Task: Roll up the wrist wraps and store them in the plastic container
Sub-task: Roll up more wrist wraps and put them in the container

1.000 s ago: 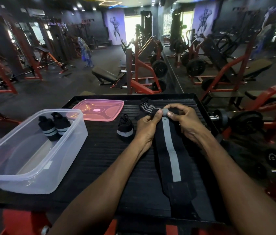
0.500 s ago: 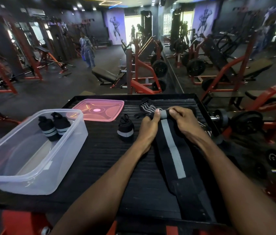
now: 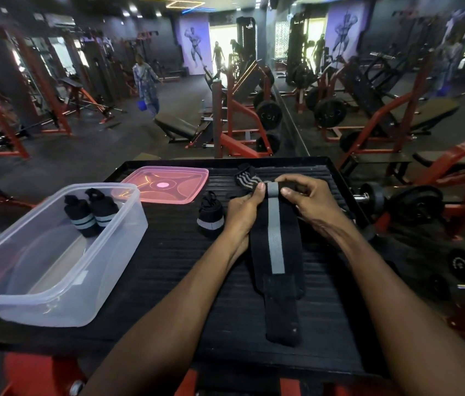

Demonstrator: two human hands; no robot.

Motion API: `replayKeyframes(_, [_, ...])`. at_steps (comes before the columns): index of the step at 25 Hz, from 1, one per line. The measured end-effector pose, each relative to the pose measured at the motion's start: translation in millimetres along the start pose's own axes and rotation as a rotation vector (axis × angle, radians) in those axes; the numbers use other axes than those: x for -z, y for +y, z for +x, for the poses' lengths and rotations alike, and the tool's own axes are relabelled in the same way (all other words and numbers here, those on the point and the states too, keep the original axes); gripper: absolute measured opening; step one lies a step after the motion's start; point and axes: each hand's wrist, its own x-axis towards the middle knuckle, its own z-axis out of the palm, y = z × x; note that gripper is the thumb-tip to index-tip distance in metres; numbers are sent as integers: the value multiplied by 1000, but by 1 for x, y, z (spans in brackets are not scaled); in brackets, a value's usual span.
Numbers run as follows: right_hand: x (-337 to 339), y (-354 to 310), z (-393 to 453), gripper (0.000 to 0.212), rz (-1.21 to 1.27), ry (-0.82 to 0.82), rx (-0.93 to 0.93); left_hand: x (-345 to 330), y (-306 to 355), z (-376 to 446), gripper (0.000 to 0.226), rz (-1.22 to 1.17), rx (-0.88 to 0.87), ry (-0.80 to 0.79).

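A long black wrist wrap (image 3: 276, 247) with a grey centre stripe lies stretched toward me on the black ribbed platform (image 3: 168, 267). Its far end is curled into a small roll pinched between my left hand (image 3: 244, 212) and my right hand (image 3: 308, 201). One rolled wrap (image 3: 210, 214) stands just left of my left hand. Another striped wrap (image 3: 247, 178) lies loose behind my fingers. The clear plastic container (image 3: 40, 281) sits at the left with two rolled wraps (image 3: 90, 214) inside, at its far end.
The pink container lid (image 3: 165, 184) lies flat at the platform's far left. The platform has a raised rim. A dumbbell (image 3: 402, 204) rests to the right, off the platform. Red gym machines fill the room behind, and a person (image 3: 147, 84) walks in the aisle.
Both hands have turned the wrap's far end over, so the roll is slightly thicker and the flat part has slid away from me. The distant person walked nearer.
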Motion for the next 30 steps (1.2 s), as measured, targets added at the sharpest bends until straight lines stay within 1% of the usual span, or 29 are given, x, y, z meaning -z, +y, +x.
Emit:
replayKeyframes(1, [1, -1, 0, 19, 16, -4, -31, 1, -1, 0, 24, 10, -7, 6])
replayKeyframes(3, [0, -4, 0, 16, 123, -35, -166, 1, 0, -1, 22, -12, -13, 18])
replayKeyframes(5, [-2, -6, 1, 30, 263, -100, -283, 2, 2, -1, 23, -18, -19, 38])
replayKeyframes(6, [-3, -7, 1, 36, 279, -113, -297, 2, 2, -1, 24, 5, -23, 41])
replayKeyframes(7, [-5, -7, 1, 38, 278, -107, -288, 3, 2, 0, 24, 21, -26, 45])
replayKeyframes(13, [-7, -3, -2, 33, 285, -93, -239, 4, 1, 1, 27, 107, -37, 19])
replayKeyframes(17, [-5, -1, -2, 32, 313, -100, -208, 4, 1, 3, 28, 120, -29, -4])
replayKeyframes(19, [-3, -1, -2, 35, 322, -115, -223, 4, 1, 4, 29, 126, -44, -7])
replayKeyframes(21, [-5, -2, -3, 43, 321, -148, -279, 5, 1, 6, 29, 97, -72, 7])
replayKeyframes(23, [-10, -5, -5, 48, 344, -160, -309, 4, 1, 6, 21, 39, -77, 26])
replayKeyframes(24, [-11, -6, -4, 48, 340, -144, -293, 4, 1, 6, 17, 19, -79, 26])
replayKeyframes(26, [-12, -5, -2, 41, 285, -79, -228, 4, -1, 4, 15, -5, -80, -1])
replayKeyframes(28, [-8, 0, 1, 28, 222, -24, -176, 4, 2, 2, 19, -39, -40, -29])
replayKeyframes(30, [-3, 4, 2, 20, 170, -12, -141, 4, 3, 3, 27, -130, 24, -99])
